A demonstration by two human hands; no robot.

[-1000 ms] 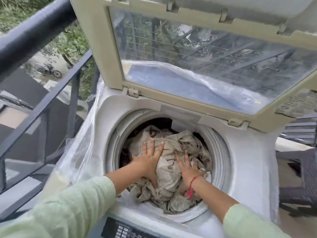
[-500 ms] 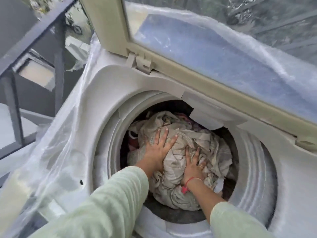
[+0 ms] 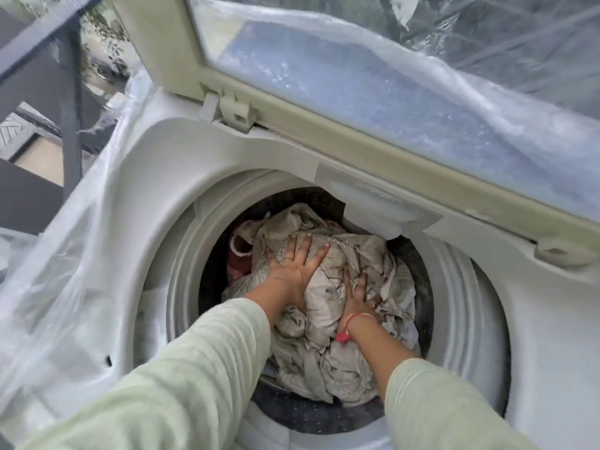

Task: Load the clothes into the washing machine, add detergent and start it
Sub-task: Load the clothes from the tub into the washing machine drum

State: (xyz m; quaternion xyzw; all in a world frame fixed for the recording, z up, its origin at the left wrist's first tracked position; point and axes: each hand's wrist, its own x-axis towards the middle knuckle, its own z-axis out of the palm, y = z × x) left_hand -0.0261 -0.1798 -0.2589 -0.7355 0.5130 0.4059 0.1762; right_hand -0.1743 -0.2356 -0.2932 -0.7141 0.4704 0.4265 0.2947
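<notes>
A white top-loading washing machine (image 3: 181, 177) stands with its lid (image 3: 324, 102) raised. Inside the drum (image 3: 324, 414) lies a crumpled heap of beige clothes (image 3: 328, 345), with a dark red garment (image 3: 238, 254) showing at the left. My left hand (image 3: 295, 266) lies flat on the top of the heap with its fingers spread. My right hand (image 3: 357, 298) presses flat on the heap's right side, with a red thread around its wrist. Both arms in pale green sleeves reach down into the drum.
Clear plastic sheeting (image 3: 65, 287) drapes over the machine's left side and across the lid glass. A dark metal railing (image 3: 69, 108) stands to the left, with open ground below it. The drum's white rim ring (image 3: 480, 319) surrounds the opening.
The heap of clothes has sunk deeper into the drum under both hands. The camera has moved closer and lower, and the control panel has left the view.
</notes>
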